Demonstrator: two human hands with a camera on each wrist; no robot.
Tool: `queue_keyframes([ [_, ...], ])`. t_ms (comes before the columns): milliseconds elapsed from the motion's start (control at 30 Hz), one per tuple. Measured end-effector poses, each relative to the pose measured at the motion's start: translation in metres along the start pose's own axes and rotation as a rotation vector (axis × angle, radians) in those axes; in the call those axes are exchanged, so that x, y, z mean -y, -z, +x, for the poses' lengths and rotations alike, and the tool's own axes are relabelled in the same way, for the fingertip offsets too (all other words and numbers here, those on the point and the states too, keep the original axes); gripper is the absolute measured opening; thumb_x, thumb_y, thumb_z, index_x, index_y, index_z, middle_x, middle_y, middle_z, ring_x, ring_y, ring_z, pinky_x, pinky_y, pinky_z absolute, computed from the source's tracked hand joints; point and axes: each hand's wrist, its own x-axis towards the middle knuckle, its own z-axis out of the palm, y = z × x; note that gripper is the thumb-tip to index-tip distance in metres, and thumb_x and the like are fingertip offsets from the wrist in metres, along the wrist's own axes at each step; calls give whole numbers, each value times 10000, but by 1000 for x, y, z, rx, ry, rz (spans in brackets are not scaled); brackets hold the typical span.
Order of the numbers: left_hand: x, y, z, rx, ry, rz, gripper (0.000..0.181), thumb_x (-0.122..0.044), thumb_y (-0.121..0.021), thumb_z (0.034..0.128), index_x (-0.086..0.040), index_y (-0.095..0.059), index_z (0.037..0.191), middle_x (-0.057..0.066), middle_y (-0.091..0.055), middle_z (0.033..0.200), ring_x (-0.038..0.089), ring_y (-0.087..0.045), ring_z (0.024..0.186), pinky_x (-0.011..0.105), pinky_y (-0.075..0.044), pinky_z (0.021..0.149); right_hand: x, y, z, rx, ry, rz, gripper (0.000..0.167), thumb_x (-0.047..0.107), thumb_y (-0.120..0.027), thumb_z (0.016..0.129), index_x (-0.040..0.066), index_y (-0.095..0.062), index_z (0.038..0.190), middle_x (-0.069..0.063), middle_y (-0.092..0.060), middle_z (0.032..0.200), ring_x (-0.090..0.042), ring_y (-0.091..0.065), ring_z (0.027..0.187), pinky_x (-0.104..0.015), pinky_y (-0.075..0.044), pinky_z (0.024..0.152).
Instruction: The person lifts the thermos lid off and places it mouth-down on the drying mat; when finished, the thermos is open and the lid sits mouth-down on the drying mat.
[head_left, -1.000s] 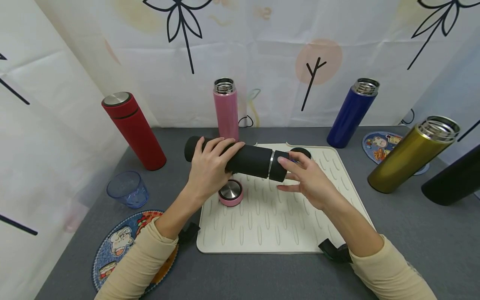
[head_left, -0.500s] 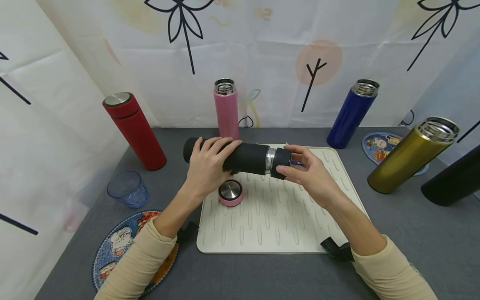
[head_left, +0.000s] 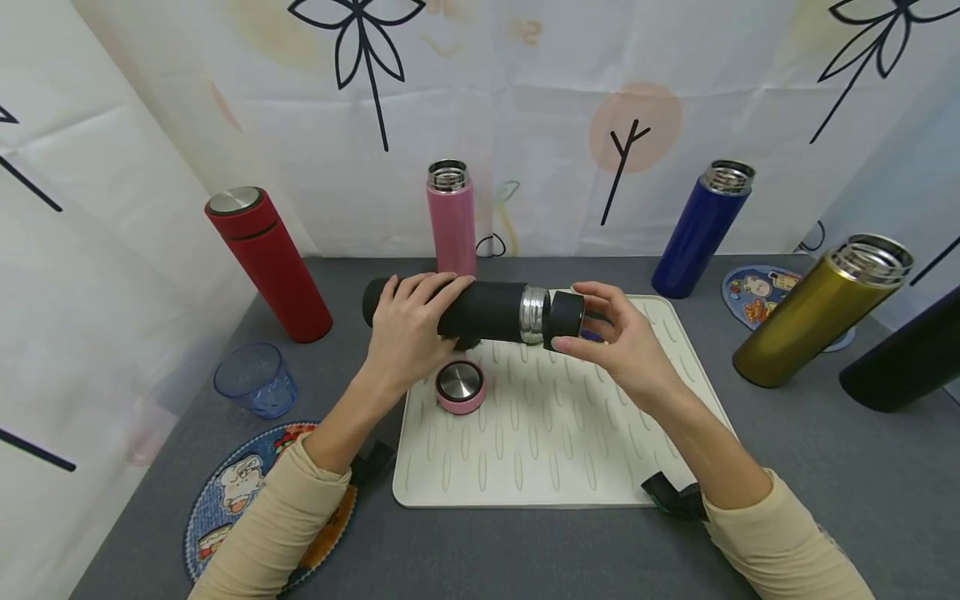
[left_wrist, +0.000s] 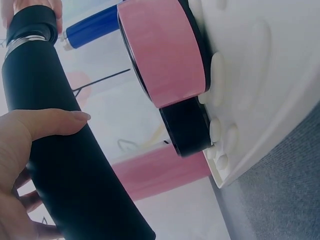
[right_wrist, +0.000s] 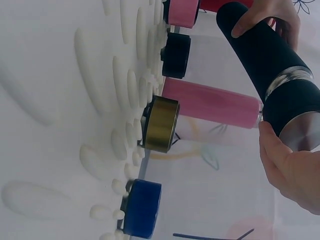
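Note:
My left hand [head_left: 407, 333] grips a black thermos bottle [head_left: 487, 311], which lies sideways in the air over a white ribbed mat [head_left: 525, 467]. Between finger and thumb, my right hand [head_left: 618, 342] holds its black cap [head_left: 567, 317] at the mouth end. The bottle's steel neck [head_left: 533, 315] shows between body and cap; whether the cap still overlaps the neck's tip I cannot tell. A steel top on this cap is visible in the right wrist view. A pink lid [head_left: 460, 387] sits on the mat below my left hand.
Black [right_wrist: 177, 55], gold [right_wrist: 162, 124] and blue [right_wrist: 142, 209] lids stand on the mat too. Lidless pink [head_left: 452, 221], blue [head_left: 701, 229] and gold [head_left: 821, 312] bottles stand around it. At left are a capped red bottle [head_left: 270, 267], a glass [head_left: 257, 381] and a patterned placemat [head_left: 225, 492].
The black cap has come away from the bottle's body, exposing the steel neck. My left hand and the bottle have shifted slightly left, while my right fingers have closed around the cap.

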Motion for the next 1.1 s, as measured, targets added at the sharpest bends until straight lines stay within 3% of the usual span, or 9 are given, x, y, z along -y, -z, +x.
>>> queue_keyframes([
  [467,9,4,3,-2,70,-53,749,-92,-883,608,-126,-591,1297,107,-587,1241,323,-506,1136,614,-336,986,-4,-1,3,9,-32,-21,734,55,-706,854,112,-326,1479,-145,-340,1431,-281,-415,1286,-284,-469,903],
  [600,12,5,3,-10,100,-85,750,-97,-883,611,-120,-589,1301,111,-588,1242,314,-504,1140,544,-363,995,-6,-2,3,8,-53,-41,744,80,-716,850,97,-315,1476,-155,-338,1436,-281,-405,1294,-327,-451,934],
  [733,16,6,3,-31,136,-123,749,-99,-880,618,-122,-583,1306,118,-587,1246,322,-504,1141,499,-385,984,-6,-2,3,12,-59,-34,730,64,-711,847,76,-317,1462,-156,-359,1415,-290,-430,1266,-294,-463,908],
  [1100,27,4,2,-22,235,-177,747,-136,-871,651,-137,-557,1328,117,-574,1261,329,-491,1147,565,-439,879,-11,-1,5,122,-32,-168,680,103,-744,830,54,-401,1415,-161,-436,1362,-296,-505,1181,-358,-485,878],
])
